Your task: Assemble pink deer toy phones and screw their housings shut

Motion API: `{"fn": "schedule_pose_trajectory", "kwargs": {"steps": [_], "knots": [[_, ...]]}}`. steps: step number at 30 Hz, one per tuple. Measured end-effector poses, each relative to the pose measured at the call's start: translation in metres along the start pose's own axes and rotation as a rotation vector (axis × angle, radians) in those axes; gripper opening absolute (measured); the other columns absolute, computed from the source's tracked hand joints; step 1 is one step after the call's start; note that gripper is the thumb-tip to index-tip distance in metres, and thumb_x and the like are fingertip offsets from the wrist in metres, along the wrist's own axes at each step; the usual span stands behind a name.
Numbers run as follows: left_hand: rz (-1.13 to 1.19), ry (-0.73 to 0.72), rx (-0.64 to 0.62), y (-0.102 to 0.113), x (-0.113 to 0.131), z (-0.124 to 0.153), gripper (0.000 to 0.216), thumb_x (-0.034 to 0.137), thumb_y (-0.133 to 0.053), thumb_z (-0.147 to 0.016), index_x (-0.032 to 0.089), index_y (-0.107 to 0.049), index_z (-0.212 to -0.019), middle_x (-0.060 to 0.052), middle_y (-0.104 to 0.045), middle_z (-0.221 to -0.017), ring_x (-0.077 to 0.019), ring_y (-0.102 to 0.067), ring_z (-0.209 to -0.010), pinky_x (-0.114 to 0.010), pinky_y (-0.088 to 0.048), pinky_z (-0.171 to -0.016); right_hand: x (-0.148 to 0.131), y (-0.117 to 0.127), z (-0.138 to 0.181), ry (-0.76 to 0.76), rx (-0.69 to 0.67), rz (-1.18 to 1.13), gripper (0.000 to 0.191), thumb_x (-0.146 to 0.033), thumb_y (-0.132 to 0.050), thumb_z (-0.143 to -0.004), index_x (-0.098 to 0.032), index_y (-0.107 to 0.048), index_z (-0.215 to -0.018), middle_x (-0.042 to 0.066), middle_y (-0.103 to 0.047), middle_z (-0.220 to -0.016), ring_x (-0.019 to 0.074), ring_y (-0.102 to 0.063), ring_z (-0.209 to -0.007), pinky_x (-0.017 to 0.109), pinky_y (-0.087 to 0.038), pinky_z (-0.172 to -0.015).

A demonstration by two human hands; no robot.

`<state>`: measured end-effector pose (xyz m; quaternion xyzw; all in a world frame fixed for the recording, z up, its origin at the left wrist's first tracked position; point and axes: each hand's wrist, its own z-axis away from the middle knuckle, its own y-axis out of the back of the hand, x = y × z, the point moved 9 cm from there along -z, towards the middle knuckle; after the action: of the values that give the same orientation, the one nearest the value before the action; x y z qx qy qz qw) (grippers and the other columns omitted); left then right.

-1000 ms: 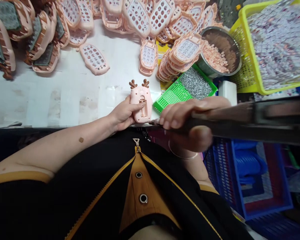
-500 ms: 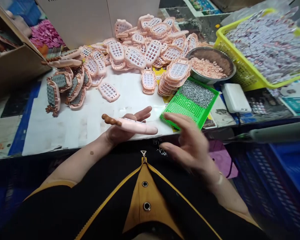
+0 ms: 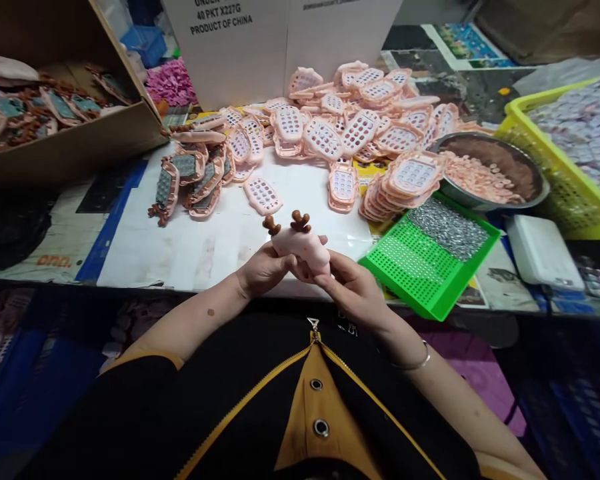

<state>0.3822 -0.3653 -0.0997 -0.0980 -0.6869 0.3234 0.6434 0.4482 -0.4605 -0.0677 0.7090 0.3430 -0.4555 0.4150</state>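
Observation:
Both hands hold one pink plastic toy phone shell [image 3: 303,248] with brown antlers at its top, just over the table's front edge. My left hand [image 3: 265,270] grips its left side, thumb across the lower face. My right hand [image 3: 355,287] pinches its lower right end between thumb and fingers. The shell's smooth side faces up; its underside is hidden. Beyond it on the white sheet [image 3: 180,257] lies a single pink keypad panel [image 3: 263,195]. Several antlered shells with grey keypads [image 3: 167,190] lie to the left.
Many pink panels [image 3: 325,137] are heaped at the back, with a stack [image 3: 410,175] in front. At right are a green basket [image 3: 405,267] of small metal parts, a steel bowl [image 3: 543,183] of pink pieces and a yellow basket [image 3: 517,127]. A carton [image 3: 130,127] with shells stands left.
My right hand has come in and taken hold of the shell, which has turned so its smooth side faces up. The view has swung left, showing more of the carton.

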Motion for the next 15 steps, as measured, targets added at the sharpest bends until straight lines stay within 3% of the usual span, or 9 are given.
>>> {"fn": "schedule_pose_trajectory", "kwargs": {"steps": [3,6,9,10,12,15], "knots": [[-0.065,-0.082,0.089,0.02,0.021,0.01,0.06,0.054,-0.089,-0.062,0.02,-0.075,-0.11,-0.014,-0.073,-0.121,-0.033,-0.067,-0.116,-0.045,-0.053,-0.1,0.01,-0.008,-0.004,-0.077,-0.052,-0.033,0.047,-0.048,-0.073,-0.084,-0.022,-0.069,-0.122,0.01,-0.076,-0.123,0.026,-0.072,-0.112,0.045,-0.058,-0.1],[-0.22,-0.119,0.057,0.049,0.067,0.05,0.047,0.046,-0.092,-0.058,0.024,-0.077,-0.097,-0.009,-0.077,-0.108,-0.0319,-0.071,-0.11,-0.05,-0.053,-0.1,0.025,-0.003,-0.007,-0.211,0.044,-0.062,0.042,-0.049,-0.072,-0.085,-0.023,-0.07,-0.118,0.011,-0.078,-0.116,0.0249,-0.075,-0.105,0.046,-0.06,-0.097],[-0.677,0.146,0.005,0.089,0.104,0.124,0.047,0.041,-0.094,-0.053,0.021,-0.081,-0.094,-0.013,-0.079,-0.096,-0.0365,-0.073,-0.105,-0.057,-0.045,-0.109,0.034,-0.006,-0.014,-0.26,0.059,-0.046,0.039,-0.052,-0.069,-0.086,-0.023,-0.072,-0.111,0.011,-0.08,-0.108,0.0246,-0.076,-0.099,0.046,-0.062,-0.092],[-0.827,0.29,0.054,0.11,0.113,0.152,0.052,0.038,-0.095,-0.051,0.022,-0.081,-0.098,-0.015,-0.079,-0.101,-0.0391,-0.071,-0.108,-0.058,-0.044,-0.109,0.036,-0.012,-0.017,-0.258,0.024,-0.02,0.037,-0.053,-0.068,-0.086,-0.023,-0.072,-0.108,0.011,-0.08,-0.107,0.0249,-0.076,-0.098,0.046,-0.062,-0.092],[-1.018,0.404,0.35,0.154,0.144,0.202,0.064,0.04,-0.094,-0.048,0.025,-0.079,-0.109,-0.014,-0.076,-0.117,-0.0431,-0.065,-0.119,-0.059,-0.046,-0.107,0.037,-0.029,-0.023,-0.247,-0.088,0.037,0.035,-0.051,-0.066,-0.086,-0.022,-0.073,-0.103,0.011,-0.08,-0.106,0.0254,-0.076,-0.097,0.045,-0.062,-0.09],[-1.058,0.269,0.734,0.19,0.176,0.23,0.068,0.053,-0.088,-0.056,0.024,-0.074,-0.115,-0.014,-0.073,-0.123,-0.0389,-0.064,-0.122,-0.057,-0.047,-0.107,0.036,-0.056,-0.027,-0.212,-0.264,0.118,0.033,-0.047,-0.061,-0.088,-0.02,-0.072,-0.105,0.012,-0.079,-0.107,0.0259,-0.076,-0.096,0.044,-0.063,-0.088]]}}
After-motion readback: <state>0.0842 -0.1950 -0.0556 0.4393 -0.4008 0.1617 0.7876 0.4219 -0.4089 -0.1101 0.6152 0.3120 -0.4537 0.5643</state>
